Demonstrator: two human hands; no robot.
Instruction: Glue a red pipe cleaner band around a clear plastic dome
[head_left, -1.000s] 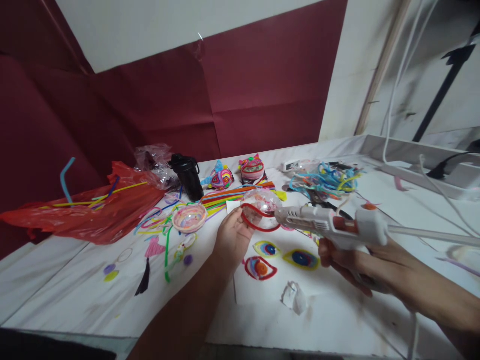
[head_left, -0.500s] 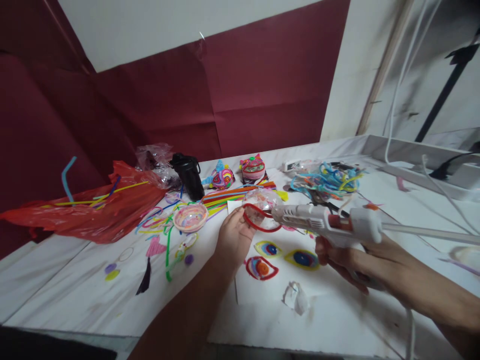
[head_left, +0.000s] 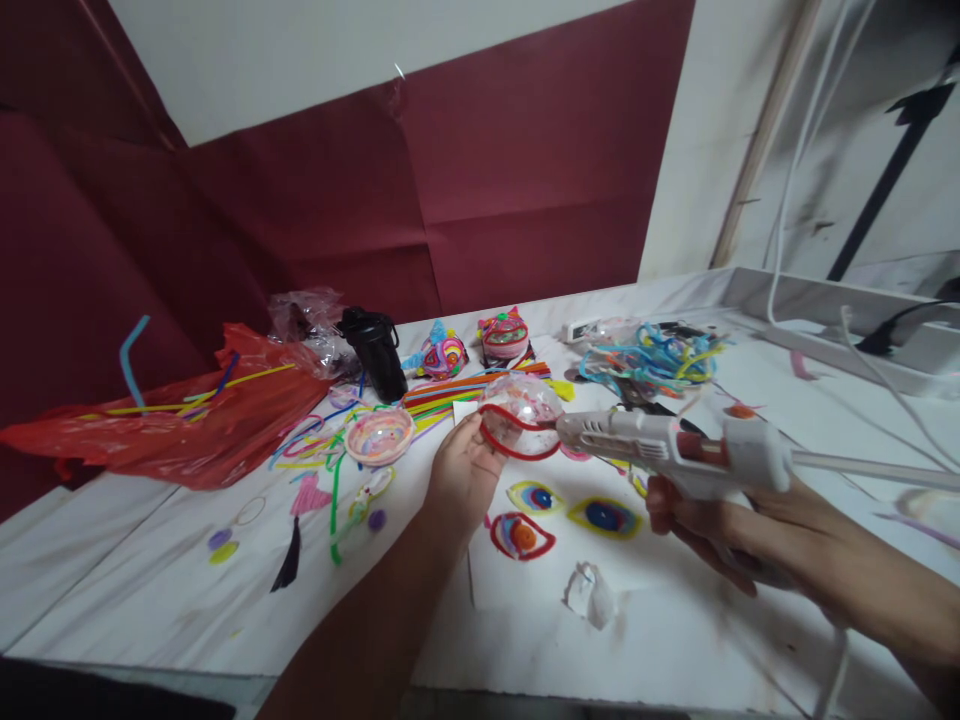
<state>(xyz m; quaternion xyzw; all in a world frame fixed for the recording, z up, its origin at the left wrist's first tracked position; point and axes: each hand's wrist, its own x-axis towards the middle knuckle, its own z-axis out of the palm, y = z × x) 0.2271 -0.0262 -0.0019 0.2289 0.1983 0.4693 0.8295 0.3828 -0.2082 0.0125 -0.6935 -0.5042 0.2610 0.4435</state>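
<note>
My left hand (head_left: 466,472) pinches the left end of a red eye-shaped outline (head_left: 517,452), held above the white table. In my right hand (head_left: 720,525) is a white glue gun (head_left: 652,440), its nozzle at the right part of the red outline. Behind the outline sits a clear dome (head_left: 529,398). Below my hands, on white paper, lie a red eye piece with an orange centre (head_left: 523,537) and two yellow-edged eye pieces with blue centres (head_left: 606,517) (head_left: 536,497). Crumpled white paper (head_left: 590,594) is nearer the front edge.
Left of my hands are a decorated bowl (head_left: 379,436), a black bottle (head_left: 375,352) and a red plastic bag (head_left: 225,420). Two decorated pieces (head_left: 505,335) (head_left: 442,352) stand behind. A colourful strand pile (head_left: 652,358) and a grey tray (head_left: 825,325) are at the right.
The glue gun and my right hand have shifted slightly to the right. The red outline looks more level and its shape is a little wider, still in my left hand.
</note>
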